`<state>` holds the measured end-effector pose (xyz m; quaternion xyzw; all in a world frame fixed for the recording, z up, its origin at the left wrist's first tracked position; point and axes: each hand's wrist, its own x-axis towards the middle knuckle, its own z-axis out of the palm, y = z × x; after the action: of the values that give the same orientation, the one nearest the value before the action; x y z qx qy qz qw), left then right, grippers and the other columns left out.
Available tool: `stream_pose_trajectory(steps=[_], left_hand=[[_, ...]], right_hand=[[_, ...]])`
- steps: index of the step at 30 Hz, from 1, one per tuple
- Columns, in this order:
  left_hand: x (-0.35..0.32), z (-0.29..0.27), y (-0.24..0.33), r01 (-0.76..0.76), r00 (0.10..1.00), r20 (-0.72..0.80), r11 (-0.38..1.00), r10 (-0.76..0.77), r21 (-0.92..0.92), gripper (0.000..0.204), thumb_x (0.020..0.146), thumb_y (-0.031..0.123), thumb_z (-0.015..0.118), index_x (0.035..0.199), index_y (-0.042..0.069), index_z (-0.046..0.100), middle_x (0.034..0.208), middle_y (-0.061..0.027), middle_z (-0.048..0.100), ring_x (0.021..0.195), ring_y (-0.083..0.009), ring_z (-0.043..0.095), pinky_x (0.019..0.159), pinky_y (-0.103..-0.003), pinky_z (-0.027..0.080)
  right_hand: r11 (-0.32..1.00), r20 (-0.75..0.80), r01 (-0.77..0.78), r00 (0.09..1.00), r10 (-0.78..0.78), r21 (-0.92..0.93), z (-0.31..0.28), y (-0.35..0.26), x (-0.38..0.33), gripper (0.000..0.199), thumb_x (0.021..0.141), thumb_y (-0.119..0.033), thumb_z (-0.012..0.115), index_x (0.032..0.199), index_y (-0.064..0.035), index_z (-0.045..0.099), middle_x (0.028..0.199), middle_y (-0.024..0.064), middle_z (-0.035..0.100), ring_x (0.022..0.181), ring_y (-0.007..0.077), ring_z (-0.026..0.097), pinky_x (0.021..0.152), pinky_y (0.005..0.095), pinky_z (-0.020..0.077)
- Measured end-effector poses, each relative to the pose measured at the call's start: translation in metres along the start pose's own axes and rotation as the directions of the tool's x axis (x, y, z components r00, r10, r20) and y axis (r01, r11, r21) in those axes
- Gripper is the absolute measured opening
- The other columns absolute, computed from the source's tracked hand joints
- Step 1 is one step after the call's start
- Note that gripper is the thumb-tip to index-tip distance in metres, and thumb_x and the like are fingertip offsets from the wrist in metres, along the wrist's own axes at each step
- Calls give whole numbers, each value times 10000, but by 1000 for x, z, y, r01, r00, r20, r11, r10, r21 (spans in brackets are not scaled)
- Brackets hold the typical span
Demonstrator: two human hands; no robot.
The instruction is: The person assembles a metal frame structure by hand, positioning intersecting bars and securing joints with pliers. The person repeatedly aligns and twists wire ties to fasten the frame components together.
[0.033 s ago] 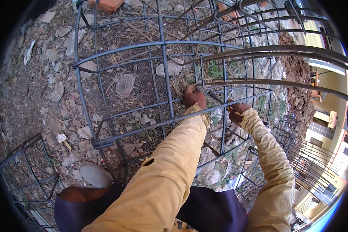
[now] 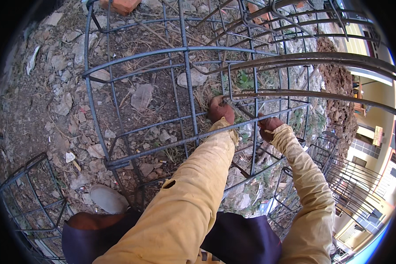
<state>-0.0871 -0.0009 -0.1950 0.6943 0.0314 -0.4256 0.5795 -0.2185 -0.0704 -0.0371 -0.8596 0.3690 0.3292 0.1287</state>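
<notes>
My left hand [image 2: 221,110] is closed beside the end of a thin bent steel stirrup [image 2: 230,81], inside a cage of steel bars [image 2: 190,92]. Whatever its fingers pinch is hidden. My right hand [image 2: 270,126], just to the right, wraps round a dark slim metal tool [image 2: 245,111] that slants toward the left hand; its exact kind is unclear. Above both hands, long brown steel bars [image 2: 312,93] run off to the right. Each forearm wears a dusty yellow sleeve, and the left one passes over a ribbed bar [image 2: 171,147] of the cage.
Stony ground [image 2: 66,119] with rubble and dry grass lies under the cage. A second bar cage [image 2: 35,193] stands at lower left, near my shoe [image 2: 108,199]. More cages [image 2: 334,171] lie at right, before a yellow building [image 2: 380,101]. A brick [image 2: 121,5] sits at the top.
</notes>
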Motion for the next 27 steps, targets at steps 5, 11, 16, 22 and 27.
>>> stream_pose_trajectory(steps=[5,11,16,22,27], left_hand=[[6,5,-14,-20,1000,-4,994,20,-109,274,775,-21,539,1001,-9,694,960,-198,707,902,-349,687,831,-401,531],[-2,13,-10,-58,998,12,994,60,-87,286,780,-25,523,1016,-14,685,974,-198,707,914,-343,683,845,-399,522],[10,-3,-8,62,998,13,996,-61,-67,272,789,-17,526,1011,-12,682,950,-201,708,893,-341,684,817,-399,522],[3,7,-10,9,1000,19,999,-9,-39,232,802,-5,555,990,13,690,928,-191,713,863,-331,689,795,-390,525],[2,7,-8,63,998,25,997,-61,-49,199,810,13,579,973,18,693,935,-189,712,873,-335,688,801,-393,523]], right_hand=[[989,49,-108,992,113,-102,5,-16,7,316,865,-188,552,1177,-169,507,999,216,667,915,473,635,747,561,520],[918,-213,-12,971,105,395,79,50,-9,438,836,-158,594,1261,-188,495,1062,200,640,1002,437,610,847,511,496],[953,247,-158,964,94,257,-24,-19,-42,399,801,-119,656,1177,-78,530,978,161,649,975,335,633,743,425,496],[993,42,-118,992,117,5,-106,0,-144,467,764,-97,634,1217,-85,520,1020,178,598,901,375,587,775,475,483],[990,75,-136,987,139,-41,-174,-28,-111,457,739,-113,655,1186,-114,556,923,145,560,923,339,565,814,456,472]])
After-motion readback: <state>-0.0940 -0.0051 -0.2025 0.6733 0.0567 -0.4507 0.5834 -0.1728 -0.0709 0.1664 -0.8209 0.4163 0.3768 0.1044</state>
